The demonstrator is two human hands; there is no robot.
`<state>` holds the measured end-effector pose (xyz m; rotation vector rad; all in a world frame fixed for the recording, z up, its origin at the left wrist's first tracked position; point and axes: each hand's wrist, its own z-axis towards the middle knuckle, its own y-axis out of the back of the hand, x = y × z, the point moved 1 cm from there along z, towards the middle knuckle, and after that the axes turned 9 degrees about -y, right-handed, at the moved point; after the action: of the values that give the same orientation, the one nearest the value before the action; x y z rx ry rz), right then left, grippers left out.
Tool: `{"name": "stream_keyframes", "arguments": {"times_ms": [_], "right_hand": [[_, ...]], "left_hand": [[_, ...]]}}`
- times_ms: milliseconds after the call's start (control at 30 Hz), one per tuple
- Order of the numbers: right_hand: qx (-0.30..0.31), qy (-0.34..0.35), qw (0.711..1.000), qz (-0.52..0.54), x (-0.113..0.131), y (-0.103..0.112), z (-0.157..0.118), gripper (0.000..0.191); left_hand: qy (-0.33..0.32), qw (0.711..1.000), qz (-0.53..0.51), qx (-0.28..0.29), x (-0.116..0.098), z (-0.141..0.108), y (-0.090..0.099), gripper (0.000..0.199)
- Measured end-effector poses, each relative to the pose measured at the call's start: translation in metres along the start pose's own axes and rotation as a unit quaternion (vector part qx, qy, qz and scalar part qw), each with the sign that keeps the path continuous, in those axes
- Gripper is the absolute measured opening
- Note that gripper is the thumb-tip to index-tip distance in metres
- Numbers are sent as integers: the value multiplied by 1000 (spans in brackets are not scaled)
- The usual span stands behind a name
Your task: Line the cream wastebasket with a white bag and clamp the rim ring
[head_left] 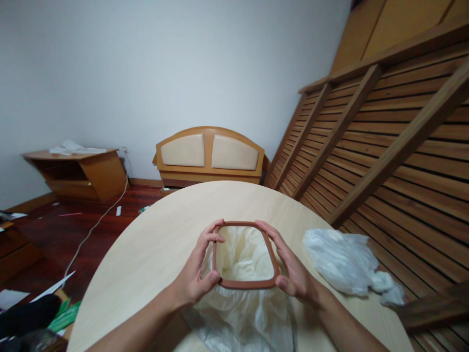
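The left grip [200, 266] and right grip [296, 270] clasp opposite sides of the rim [247, 284]; a bag [244, 310] shows inside and below.

Head view, single: taken from the wearer's head, above the near side of a round table [146, 254], and faced forward and downward. The left hand [198, 259] and right hand [296, 264] are seen close, low in the picture; a brown rim [249, 284] is looked into from above. A headboard [208, 149] and wall [201, 63] are shown farther off, ahead; a slatted panel [366, 161] is caught slantwise at right.
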<state>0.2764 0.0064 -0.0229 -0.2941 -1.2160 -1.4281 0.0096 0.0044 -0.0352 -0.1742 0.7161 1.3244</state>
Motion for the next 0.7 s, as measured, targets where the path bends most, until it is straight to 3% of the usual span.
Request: {"name": "stream_keyframes", "arguments": {"times_ms": [200, 333, 700], "right_hand": [[9, -44, 997, 63, -1, -4, 0, 120], [8, -43, 997, 68, 0, -5, 0, 117], [9, -36, 996, 83, 2, -2, 0, 110]], "left_hand": [[31, 999, -42, 2, 5, -3, -2, 67], [39, 996, -74, -10, 9, -3, -6, 76], [45, 996, -71, -24, 2, -4, -14, 72]]}}
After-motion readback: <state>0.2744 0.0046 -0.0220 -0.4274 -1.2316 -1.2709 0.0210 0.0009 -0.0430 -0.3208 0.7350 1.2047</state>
